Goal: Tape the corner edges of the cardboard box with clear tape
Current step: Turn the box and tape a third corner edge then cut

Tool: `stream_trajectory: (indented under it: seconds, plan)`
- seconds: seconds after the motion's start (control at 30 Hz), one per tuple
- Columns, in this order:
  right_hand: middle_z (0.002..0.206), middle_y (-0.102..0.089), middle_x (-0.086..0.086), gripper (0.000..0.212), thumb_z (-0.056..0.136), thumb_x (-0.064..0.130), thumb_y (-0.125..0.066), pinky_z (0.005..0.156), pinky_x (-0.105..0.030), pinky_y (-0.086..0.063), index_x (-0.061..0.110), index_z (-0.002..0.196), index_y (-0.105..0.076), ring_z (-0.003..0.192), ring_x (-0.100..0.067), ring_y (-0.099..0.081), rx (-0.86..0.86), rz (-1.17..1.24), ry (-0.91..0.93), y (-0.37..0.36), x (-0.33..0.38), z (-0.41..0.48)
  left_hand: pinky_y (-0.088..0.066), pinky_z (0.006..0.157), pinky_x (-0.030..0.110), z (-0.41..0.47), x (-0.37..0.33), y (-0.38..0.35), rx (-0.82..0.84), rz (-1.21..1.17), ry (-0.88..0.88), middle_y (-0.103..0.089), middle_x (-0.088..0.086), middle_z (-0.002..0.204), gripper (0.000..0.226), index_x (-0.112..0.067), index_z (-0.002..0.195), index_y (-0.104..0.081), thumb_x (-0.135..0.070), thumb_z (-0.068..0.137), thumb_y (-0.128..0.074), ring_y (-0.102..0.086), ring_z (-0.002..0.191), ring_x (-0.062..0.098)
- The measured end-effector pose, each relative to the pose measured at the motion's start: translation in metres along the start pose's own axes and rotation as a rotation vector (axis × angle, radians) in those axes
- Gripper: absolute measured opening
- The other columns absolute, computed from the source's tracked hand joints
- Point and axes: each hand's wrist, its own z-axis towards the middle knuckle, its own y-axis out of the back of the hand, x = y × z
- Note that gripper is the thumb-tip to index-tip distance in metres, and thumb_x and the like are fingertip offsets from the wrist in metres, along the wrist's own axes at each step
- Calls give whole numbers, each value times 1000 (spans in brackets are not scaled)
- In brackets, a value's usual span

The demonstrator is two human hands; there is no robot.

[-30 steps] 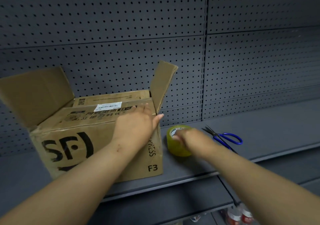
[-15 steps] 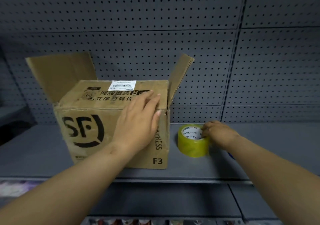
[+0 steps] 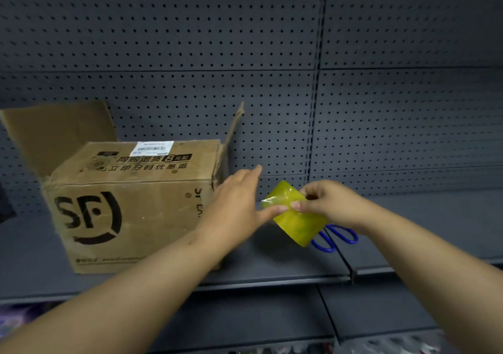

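A brown cardboard box (image 3: 128, 204) with a black logo stands on the grey shelf (image 3: 272, 266) at the left. Its two side flaps stand up; the top flap with a white label lies flat. My right hand (image 3: 332, 204) holds a yellowish roll of clear tape (image 3: 296, 217) lifted above the shelf, right of the box. My left hand (image 3: 239, 204) is off the box, between it and the roll, with fingers extended and the thumb touching the roll's near edge.
Blue-handled scissors (image 3: 337, 238) lie on the shelf behind and below the tape roll, partly hidden. A dark pegboard wall (image 3: 272, 54) backs the shelf. A lower shelf with small items shows at the bottom edge.
My right hand has lifted the tape roll off the shelf. My left hand has left the box's top right corner and moved right to the roll.
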Motion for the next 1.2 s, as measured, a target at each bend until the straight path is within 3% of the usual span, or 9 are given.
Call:
stream_trajectory:
  seconds: [0.17, 0.3, 0.4, 0.47, 0.6, 0.87, 1.0, 1.1, 1.2]
  plan:
    - [66, -63, 9, 13, 84, 23, -64, 63, -23, -41, 19, 71, -63, 59, -3, -55, -74, 210, 67, 8, 28, -24, -39, 82, 16, 10, -15, 8, -198, -263, -76, -67, 5, 104, 42, -11, 107, -69, -31, 71, -76, -61, 95, 17]
    - [54, -61, 11, 19, 85, 23, -62, 49, -12, -42, 19, 66, -58, 48, 3, -54, -161, 350, 55, 4, 49, -34, -43, 74, 14, 6, -12, 26, -271, -350, -178, -70, -1, 85, 13, -12, 91, -74, -17, 80, -68, -62, 79, 11]
    - [63, -61, 7, 18, 86, 26, -60, 55, -13, -44, 19, 70, -58, 54, 0, -55, -220, 339, 71, -7, 66, -41, -40, 70, 5, 4, -7, 39, -249, -430, -104, -65, -6, 85, 14, -12, 94, -72, -19, 82, -66, -59, 78, 7]
    - [71, -63, 2, 15, 87, 25, -58, 68, -28, -46, 17, 75, -58, 65, -10, -58, -245, 377, 75, -17, 75, -45, -40, 70, 3, 1, -1, 48, -212, -513, -52, -66, -2, 90, 18, -14, 96, -70, -24, 84, -65, -58, 76, 2]
    - [75, -63, -4, 15, 88, 22, -57, 72, -36, -46, 15, 76, -58, 71, -18, -58, -288, 442, 62, -35, 94, -51, -44, 75, 17, -10, 14, 67, -64, -588, -102, -64, 10, 88, 7, -23, 82, -72, -28, 81, -66, -59, 80, 10]
    - [81, -63, 9, 28, 75, 47, -57, 66, -24, -49, 22, 90, -56, 72, -5, -61, -289, 562, 44, -84, 119, -62, -49, 72, 32, -19, 42, 91, -67, -566, -73, -68, -1, 75, 10, -17, 74, -70, -23, 82, -66, -62, 74, 14]
    - [87, -72, 13, 34, 68, 36, -65, 67, -12, -50, 24, 100, -61, 82, 2, -67, -77, 636, 94, -116, 125, -74, -48, 73, 33, -15, 59, 108, 68, -449, -56, -67, 2, 77, 16, -13, 73, -67, -26, 83, -65, -61, 76, 17]
    - [81, -74, 12, 25, 71, 32, -60, 67, -11, -49, 20, 92, -66, 79, 0, -67, -185, 754, 114, -133, 127, -77, -51, 80, 41, -12, 77, 116, 198, -425, -34, -69, 13, 80, 23, -6, 76, -67, -28, 84, -64, -64, 78, 28]
    - [77, -73, 8, 20, 73, 29, -65, 64, -13, -50, 16, 88, -67, 73, -2, -66, -257, 809, 136, -144, 127, -80, -50, 70, 31, -14, 86, 116, 304, -514, 31, -65, 11, 71, 26, -5, 70, -64, -25, 86, -61, -57, 68, 23]
